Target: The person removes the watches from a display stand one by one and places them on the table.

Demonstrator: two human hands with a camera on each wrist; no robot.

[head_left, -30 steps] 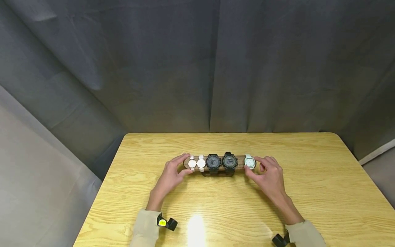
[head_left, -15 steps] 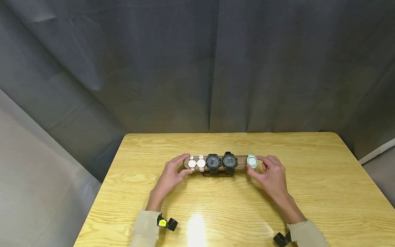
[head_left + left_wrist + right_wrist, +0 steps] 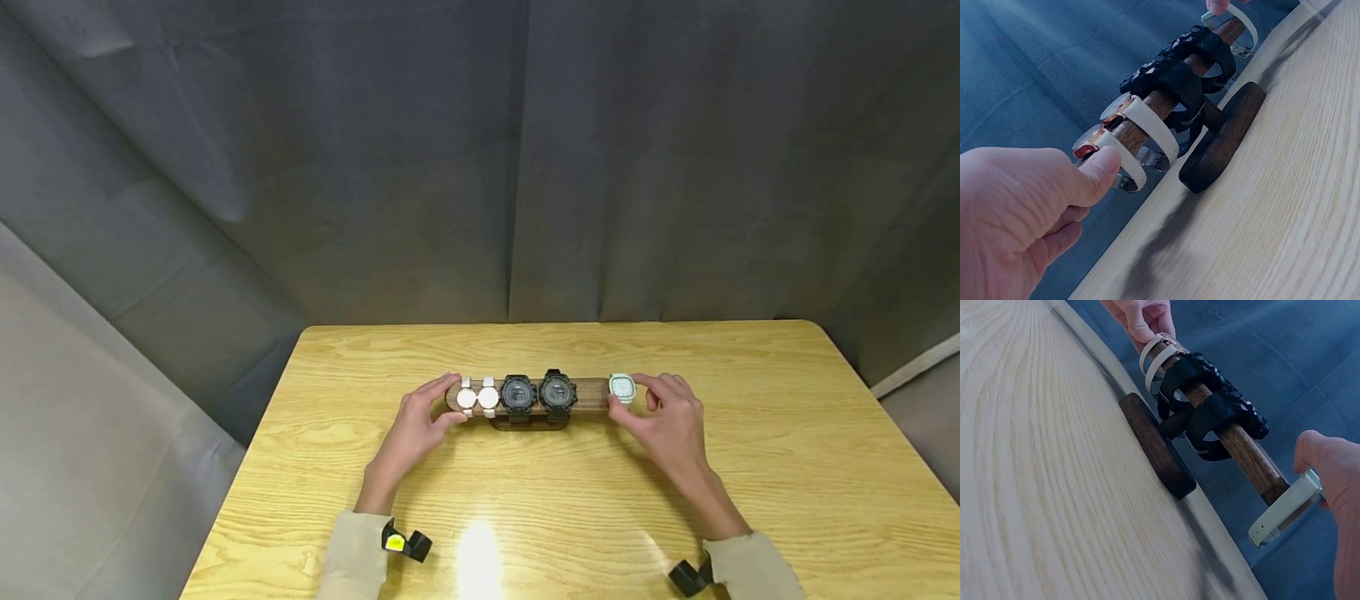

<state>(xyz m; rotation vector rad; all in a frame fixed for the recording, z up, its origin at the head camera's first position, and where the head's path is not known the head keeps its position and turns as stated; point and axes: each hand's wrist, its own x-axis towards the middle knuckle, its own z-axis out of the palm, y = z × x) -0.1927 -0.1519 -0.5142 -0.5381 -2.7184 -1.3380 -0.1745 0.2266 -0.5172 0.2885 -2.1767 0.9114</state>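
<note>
Here at the right-hand end of the bar sits the pale green watch [image 3: 622, 387], and the right hand [image 3: 670, 423] has it: a narrow grip, thumb at the near edge, fingers at the far one. It's a handsome little thing, a rounded-square case with a light dial inside a green rim. From the right wrist, the strap [image 3: 1285, 509] shows as a smooth, minty closed loop, small holes near its lower end and a buckle [image 3: 1270, 536] down there too. The loop is right at the bar's tip; whether it circles the wood or has cleared it, I can't quite tell.

Across to the other end, and the left hand [image 3: 417, 427] holds the brown watch stand [image 3: 592, 393], thumb and fingers spread to either side of its bar, the thumb touching the outermost white strap. Dark-grained wood, this stand, with a short neck and a long, rounded base [image 3: 1154, 450] on the pale wooden surface [image 3: 525, 500].

In between: two white-strapped watches [image 3: 488, 397], round white faces, coppery cases, side by side; then two chunky black watches [image 3: 557, 391] with dark round dials. Bare wood separates that black pair from the green one. Grey curtain [image 3: 375, 167] hangs behind.
</note>
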